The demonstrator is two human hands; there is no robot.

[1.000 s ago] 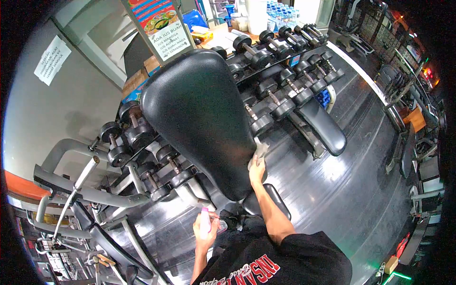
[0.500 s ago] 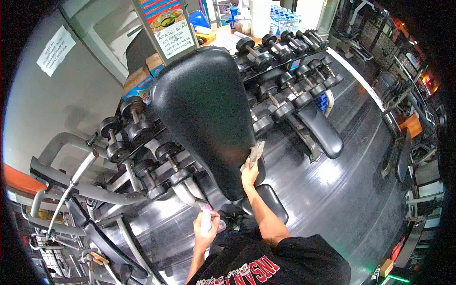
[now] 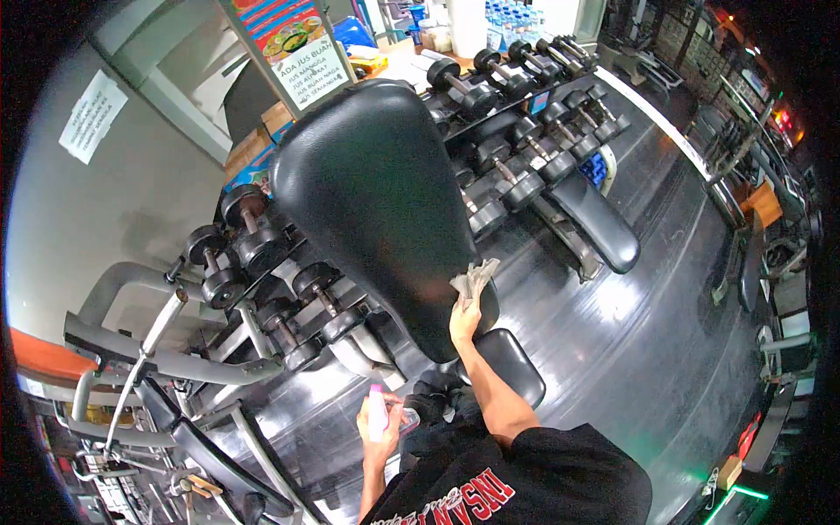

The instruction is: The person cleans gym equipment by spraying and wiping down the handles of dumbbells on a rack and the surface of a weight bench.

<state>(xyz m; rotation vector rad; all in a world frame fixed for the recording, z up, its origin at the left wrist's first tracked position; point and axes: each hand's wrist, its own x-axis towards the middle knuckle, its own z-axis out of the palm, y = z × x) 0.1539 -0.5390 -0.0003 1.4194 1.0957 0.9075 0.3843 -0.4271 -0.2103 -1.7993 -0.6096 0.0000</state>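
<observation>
A large black padded bench backrest rises in the middle of the view. My right hand is closed on a crumpled light cloth at the lower right edge of this pad. Lower down, my left hand holds a white bottle with a pink top upright, its fingers wrapped round it, away from the pad. Just right of my right forearm is the smaller black seat pad.
Dumbbells fill racks on both sides behind the backrest. Another black bench stands at the right. Grey machine frames are at the left. A sign and water bottles are at the back.
The cloth now looks more spread out, its top reaching further right past the pad's edge. The seat pad appears further right, and the view has shifted slightly. Both hands keep their holds.
</observation>
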